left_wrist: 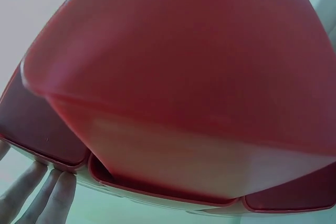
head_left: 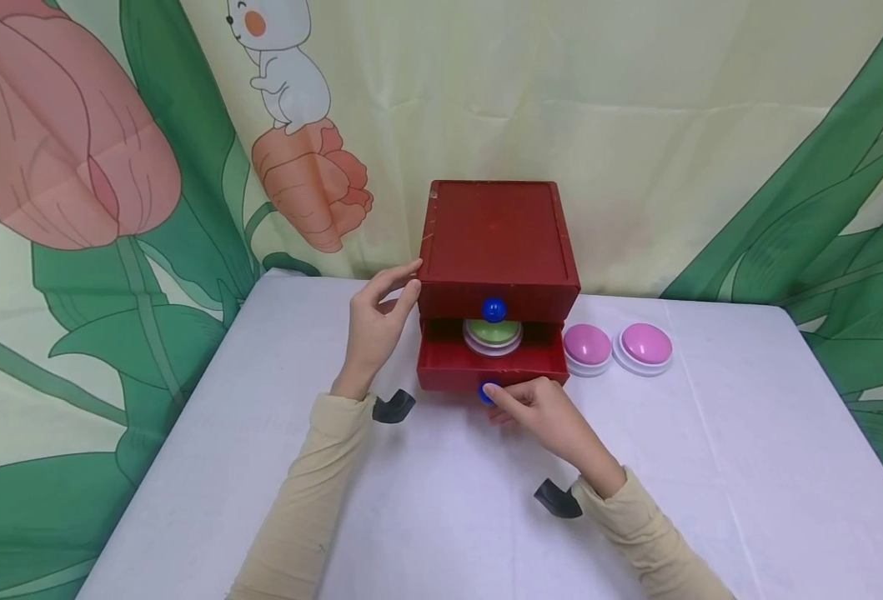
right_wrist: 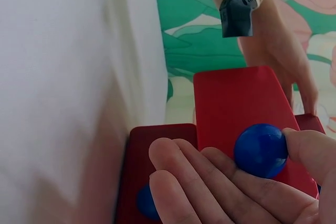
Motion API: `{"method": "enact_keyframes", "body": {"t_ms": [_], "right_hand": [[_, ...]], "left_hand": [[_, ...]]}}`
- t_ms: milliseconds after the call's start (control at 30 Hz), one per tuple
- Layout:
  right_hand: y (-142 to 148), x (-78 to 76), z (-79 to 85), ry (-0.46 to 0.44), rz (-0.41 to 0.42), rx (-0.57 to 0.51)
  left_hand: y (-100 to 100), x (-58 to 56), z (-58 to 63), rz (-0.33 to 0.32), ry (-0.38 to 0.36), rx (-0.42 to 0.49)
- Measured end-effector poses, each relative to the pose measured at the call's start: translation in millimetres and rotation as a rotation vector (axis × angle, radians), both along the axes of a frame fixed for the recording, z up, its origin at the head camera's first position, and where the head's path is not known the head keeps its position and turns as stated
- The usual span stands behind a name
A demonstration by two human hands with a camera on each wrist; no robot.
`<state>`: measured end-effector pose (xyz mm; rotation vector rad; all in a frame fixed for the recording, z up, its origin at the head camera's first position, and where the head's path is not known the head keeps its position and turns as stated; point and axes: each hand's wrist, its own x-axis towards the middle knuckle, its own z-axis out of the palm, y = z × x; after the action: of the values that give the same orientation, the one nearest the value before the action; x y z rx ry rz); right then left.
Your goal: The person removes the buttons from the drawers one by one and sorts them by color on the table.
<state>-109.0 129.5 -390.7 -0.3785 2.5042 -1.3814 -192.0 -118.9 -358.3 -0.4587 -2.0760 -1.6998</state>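
Observation:
A dark red chest of drawers (head_left: 497, 233) stands at the far edge of the table. One drawer (head_left: 449, 367) below the top one is pulled out, and a round push light with a green dome (head_left: 494, 333) sits inside it. With thumb and fingers my right hand (head_left: 542, 412) pinches that drawer's blue knob (right_wrist: 261, 150). My left hand (head_left: 377, 325) touches the chest's left side near the front with extended fingers (left_wrist: 58, 195). Another blue knob (right_wrist: 147, 202) shows partly behind the right fingers, on a lower drawer hidden in the head view.
To the right of the chest are two pink-domed push lights (head_left: 587, 346) with white bases. The top drawer, with its own blue knob (head_left: 494, 310), is closed. A printed curtain (head_left: 614, 150) hangs behind the white-covered table (head_left: 726, 467). Black wrist cameras (head_left: 393, 407) stick out by the cuffs.

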Motion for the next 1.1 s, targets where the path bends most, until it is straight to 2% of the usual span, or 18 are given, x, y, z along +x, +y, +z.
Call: {"method": "enact_keyframes", "body": {"t_ms": [100, 400, 667, 1100], "right_hand": [[0, 2.7, 0.1, 0.005, -0.002, 0.003], [0, 10.2, 1.1, 0.014, -0.006, 0.004], [0, 16.4, 1.0, 0.017, -0.004, 0.001], [0, 26.0, -1.3, 0.010, 0.010, 0.023]], "left_hand": [[0, 0.5, -0.1, -0.003, 0.011, 0.000], [1, 3.2, 4.6, -0.007, -0.028, -0.007], [6, 23.5, 31.2, -0.007, -0.045, -0.018], [6, 21.6, 28.5, 0.004, -0.037, -0.021]]}}
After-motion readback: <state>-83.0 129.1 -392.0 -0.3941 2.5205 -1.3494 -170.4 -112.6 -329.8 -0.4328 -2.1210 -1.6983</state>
